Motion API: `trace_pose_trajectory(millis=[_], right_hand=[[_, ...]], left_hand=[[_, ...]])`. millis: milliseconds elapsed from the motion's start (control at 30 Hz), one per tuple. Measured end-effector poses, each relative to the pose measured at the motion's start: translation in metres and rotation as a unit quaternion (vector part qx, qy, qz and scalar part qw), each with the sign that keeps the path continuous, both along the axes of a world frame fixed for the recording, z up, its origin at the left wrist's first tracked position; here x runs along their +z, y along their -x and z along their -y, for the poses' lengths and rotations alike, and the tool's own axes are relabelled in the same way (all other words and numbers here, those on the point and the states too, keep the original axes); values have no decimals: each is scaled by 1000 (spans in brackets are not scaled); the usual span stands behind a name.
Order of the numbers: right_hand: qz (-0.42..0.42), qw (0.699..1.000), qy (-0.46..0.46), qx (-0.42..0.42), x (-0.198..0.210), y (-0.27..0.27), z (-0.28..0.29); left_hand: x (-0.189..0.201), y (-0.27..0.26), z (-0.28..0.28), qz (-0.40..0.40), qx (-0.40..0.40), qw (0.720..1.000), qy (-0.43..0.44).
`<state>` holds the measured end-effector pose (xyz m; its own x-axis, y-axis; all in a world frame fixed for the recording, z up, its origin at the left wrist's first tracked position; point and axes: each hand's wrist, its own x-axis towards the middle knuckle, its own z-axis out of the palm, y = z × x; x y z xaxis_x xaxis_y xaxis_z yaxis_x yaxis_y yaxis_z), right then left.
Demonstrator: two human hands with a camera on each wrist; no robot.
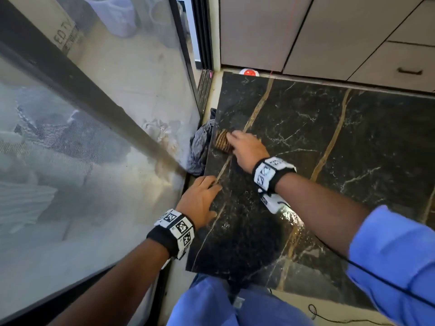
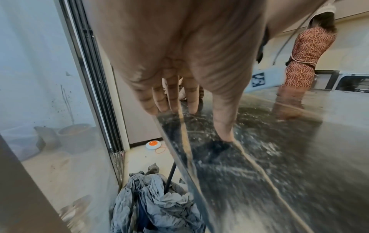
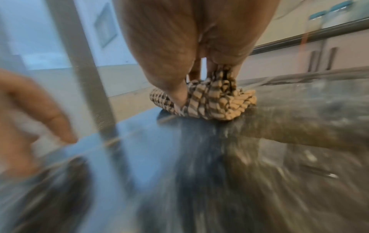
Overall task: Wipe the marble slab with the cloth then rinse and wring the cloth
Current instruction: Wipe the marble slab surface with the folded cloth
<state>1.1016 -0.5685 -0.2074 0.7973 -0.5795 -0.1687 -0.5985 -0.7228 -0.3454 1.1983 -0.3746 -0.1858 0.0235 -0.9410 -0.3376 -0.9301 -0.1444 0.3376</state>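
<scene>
A black marble slab [image 1: 329,161] with gold veins lies across the floor in front of me. My right hand [image 1: 231,140] grips a bunched tan and brown checked cloth [image 1: 221,141] and presses it on the slab close to its left edge. In the right wrist view the thumb and fingers curl into the cloth [image 3: 215,102] on the wet, streaked slab [image 3: 219,157]. My left hand [image 1: 211,187] rests nearer me on the slab's left edge, fingers straight. In the left wrist view the thumb [image 2: 223,123] lies on the slab [image 2: 279,157].
Crumpled grey fabric [image 1: 200,147] lies between the slab and a glass sliding door [image 1: 94,137]. A white and orange round device [image 1: 249,72] sits by the far corner. Cabinets [image 1: 353,31] line the back. A black cable [image 1: 329,318] trails nearby. Another person [image 2: 305,55] stands beyond the slab.
</scene>
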Motion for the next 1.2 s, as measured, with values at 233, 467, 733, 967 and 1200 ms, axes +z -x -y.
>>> trace_pose_trajectory(millis=[233, 467, 733, 967, 1200], right_hand=[[-2, 999, -1, 44, -1, -34, -9], [4, 1000, -10, -19, 4, 6, 39], [-22, 999, 22, -12, 5, -44, 40], [-8, 1000, 1, 14, -1, -4, 57], [-35, 997, 6, -73, 7, -56, 105]], left_hand=[[-2, -10, 32, 4, -28, 999, -25], [-2, -18, 50, -1, -45, 997, -59], [1, -34, 85, -15, -29, 999, -27], [0, -48, 109, -3, -97, 994, -53], [2, -62, 142, 36, -139, 988, -56]])
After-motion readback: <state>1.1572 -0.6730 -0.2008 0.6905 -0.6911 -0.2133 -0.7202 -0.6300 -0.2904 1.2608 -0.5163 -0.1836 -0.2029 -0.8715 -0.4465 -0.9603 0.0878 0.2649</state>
